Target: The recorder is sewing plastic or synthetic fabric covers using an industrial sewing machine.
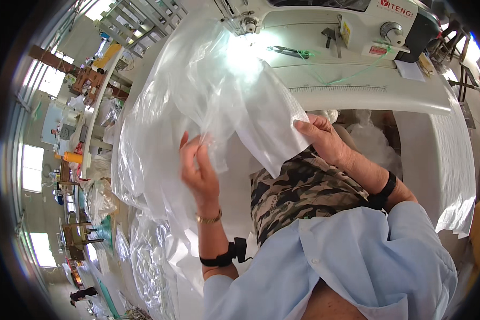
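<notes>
My right hand (329,140) pinches the edge of a white woven plastic sheet (274,120) between thumb and fingers. This sheet slopes from beneath the sewing machine's needle area (248,40) down over my lap. My left hand (200,170) is raised beside it, slightly blurred, with thumb and fingertips together on a fold of clear plastic film (170,106). The film spreads loosely from the machine over the left side of the table. Bright lamp glare hides the exact spot under the needle.
Black thread snips (289,51) with green cord lie on the machine bed. A printed ruler scale (346,87) runs along the bed's front. More crumpled clear film (149,261) hangs at lower left. White sheeting (434,160) drapes at right. Benches with materials (85,133) stand far left.
</notes>
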The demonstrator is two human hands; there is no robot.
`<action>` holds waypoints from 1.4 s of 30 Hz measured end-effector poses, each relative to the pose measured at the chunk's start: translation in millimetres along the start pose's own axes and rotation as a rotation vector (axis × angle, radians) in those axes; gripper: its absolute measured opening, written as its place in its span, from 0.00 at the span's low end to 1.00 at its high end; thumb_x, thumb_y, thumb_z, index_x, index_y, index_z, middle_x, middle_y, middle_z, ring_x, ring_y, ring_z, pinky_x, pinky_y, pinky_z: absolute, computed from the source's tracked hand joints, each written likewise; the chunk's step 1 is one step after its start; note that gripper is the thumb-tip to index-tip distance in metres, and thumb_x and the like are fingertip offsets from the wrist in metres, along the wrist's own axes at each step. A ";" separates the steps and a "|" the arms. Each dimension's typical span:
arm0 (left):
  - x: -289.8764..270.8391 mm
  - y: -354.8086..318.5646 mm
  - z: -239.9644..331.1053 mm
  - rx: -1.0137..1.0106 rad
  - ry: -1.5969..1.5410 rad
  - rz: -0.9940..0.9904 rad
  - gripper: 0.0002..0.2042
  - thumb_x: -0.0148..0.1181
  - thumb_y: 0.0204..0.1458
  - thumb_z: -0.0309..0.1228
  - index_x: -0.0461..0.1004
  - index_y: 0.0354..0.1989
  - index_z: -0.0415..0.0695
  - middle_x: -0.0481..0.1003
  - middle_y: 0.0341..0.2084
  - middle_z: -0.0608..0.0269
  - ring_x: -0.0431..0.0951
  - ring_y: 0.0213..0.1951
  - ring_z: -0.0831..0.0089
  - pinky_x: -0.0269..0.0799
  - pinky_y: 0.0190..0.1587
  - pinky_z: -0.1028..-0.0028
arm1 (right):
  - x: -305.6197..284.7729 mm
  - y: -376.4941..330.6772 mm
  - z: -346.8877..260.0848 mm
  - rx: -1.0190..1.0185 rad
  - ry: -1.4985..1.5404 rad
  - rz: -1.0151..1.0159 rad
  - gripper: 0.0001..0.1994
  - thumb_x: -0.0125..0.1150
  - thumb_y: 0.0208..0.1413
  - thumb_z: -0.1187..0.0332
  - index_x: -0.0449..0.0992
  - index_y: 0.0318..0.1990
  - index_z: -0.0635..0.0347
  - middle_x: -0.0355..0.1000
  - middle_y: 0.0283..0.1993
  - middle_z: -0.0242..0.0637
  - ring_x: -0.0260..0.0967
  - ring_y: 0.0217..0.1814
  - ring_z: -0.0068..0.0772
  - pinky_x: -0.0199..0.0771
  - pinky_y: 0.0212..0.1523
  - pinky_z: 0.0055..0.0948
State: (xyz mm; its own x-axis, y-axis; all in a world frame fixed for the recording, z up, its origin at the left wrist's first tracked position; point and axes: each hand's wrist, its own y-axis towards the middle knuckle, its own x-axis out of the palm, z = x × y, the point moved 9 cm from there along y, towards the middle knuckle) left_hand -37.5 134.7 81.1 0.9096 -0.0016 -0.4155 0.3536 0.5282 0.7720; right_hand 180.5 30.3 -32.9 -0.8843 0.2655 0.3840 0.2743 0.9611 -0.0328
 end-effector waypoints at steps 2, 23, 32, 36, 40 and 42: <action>-19.3 4.5 28.1 0.009 -0.071 -0.001 0.07 0.49 0.57 0.22 0.72 0.27 0.37 0.74 0.23 0.61 0.73 0.24 0.70 0.72 0.44 0.68 | -18.9 -0.4 24.5 0.147 -0.028 0.072 0.13 0.56 0.61 0.62 0.79 0.40 0.63 0.75 0.35 0.27 0.70 0.37 0.16 0.70 0.42 0.19; 54.7 -31.3 82.3 -0.138 -0.097 -0.516 0.17 0.69 0.45 0.39 0.73 0.36 0.40 0.73 0.26 0.61 0.67 0.18 0.72 0.62 0.22 0.75 | -0.9 3.5 43.2 0.091 -0.050 -0.068 0.14 0.57 0.61 0.64 0.78 0.43 0.68 0.74 0.32 0.26 0.66 0.34 0.12 0.69 0.37 0.18; 106.2 -38.7 47.6 -0.191 -0.074 -0.507 0.07 0.64 0.51 0.27 0.74 0.30 0.36 0.71 0.18 0.65 0.60 0.16 0.81 0.56 0.21 0.80 | -14.8 -7.0 23.2 0.037 -0.161 -0.054 0.14 0.54 0.63 0.63 0.76 0.44 0.68 0.74 0.34 0.27 0.66 0.36 0.13 0.69 0.40 0.19; 106.5 -35.3 28.4 -0.448 -0.339 -0.518 0.09 0.61 0.55 0.29 0.73 0.25 0.37 0.66 0.17 0.75 0.58 0.20 0.88 0.53 0.23 0.83 | -55.9 -14.2 18.3 0.034 -0.362 0.084 0.16 0.54 0.62 0.60 0.77 0.43 0.65 0.74 0.32 0.27 0.66 0.35 0.13 0.67 0.37 0.18; 112.1 -33.3 27.8 -0.521 -0.432 -0.527 0.10 0.59 0.57 0.29 0.73 0.25 0.38 0.64 0.16 0.77 0.57 0.21 0.89 0.51 0.23 0.84 | -86.3 -8.0 23.1 0.072 -0.840 0.243 0.14 0.56 0.58 0.60 0.77 0.35 0.64 0.74 0.28 0.32 0.70 0.29 0.28 0.68 0.33 0.26; 110.2 -36.7 25.2 -0.553 -0.424 -0.524 0.10 0.58 0.57 0.30 0.72 0.25 0.38 0.64 0.16 0.77 0.56 0.21 0.89 0.51 0.23 0.84 | -70.1 -9.6 -1.7 -0.049 -1.194 0.254 0.11 0.58 0.57 0.62 0.76 0.33 0.62 0.73 0.28 0.35 0.71 0.28 0.35 0.69 0.32 0.28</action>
State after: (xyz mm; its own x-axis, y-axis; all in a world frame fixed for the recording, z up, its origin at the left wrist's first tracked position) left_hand 55.3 93.8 19.1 0.7027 -0.6180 -0.3525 0.6928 0.7072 0.1413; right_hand 240.4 2.4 -57.9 -0.5878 0.3734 -0.7177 0.4809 0.8746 0.0611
